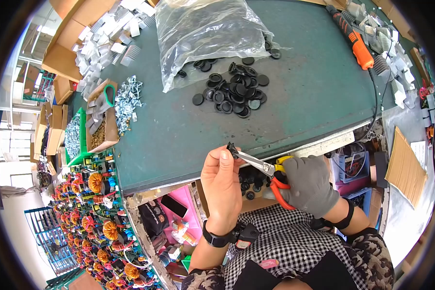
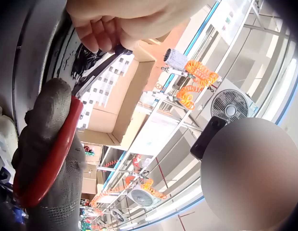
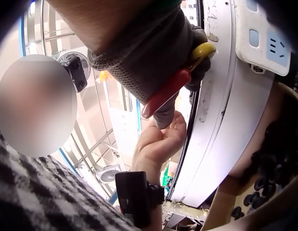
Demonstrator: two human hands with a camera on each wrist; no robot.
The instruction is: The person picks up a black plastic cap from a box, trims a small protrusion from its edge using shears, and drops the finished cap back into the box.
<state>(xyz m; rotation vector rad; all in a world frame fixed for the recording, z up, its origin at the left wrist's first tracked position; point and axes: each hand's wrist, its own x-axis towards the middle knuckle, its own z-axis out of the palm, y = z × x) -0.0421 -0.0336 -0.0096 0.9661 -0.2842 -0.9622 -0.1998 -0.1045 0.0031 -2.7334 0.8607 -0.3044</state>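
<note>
Small black rubber piece point(image 1: 232, 149) held at the tips of the pliers point(image 1: 263, 168), just off the near edge of the green table point(image 1: 299, 96), above a box of more black pieces point(image 1: 249, 186). Pliers' long axis runs from the red handles at lower right up-left to the slim metal nose; nose points up-left toward the table edge. Left hand point(image 1: 222, 186), bare, thumb and forefinger pinching the black piece where the nose meets it; other fingers curled. Right hand point(image 1: 310, 186), in a grey knit glove, wrapped round the red handles, a yellow part showing by the thumb. Left wrist view: gloved fingers point(image 2: 50, 159) clamped on a red handle. Farther up the table: loose heap of black discs point(image 1: 237, 87) spilling from a clear plastic bag point(image 1: 203, 29). Orange-and-black power tool point(image 1: 355, 38) at the far right, cord trailing. Cardboard boxes point(image 1: 101, 116) of metal parts at left. No readable writing or brand anywhere in view.
</note>
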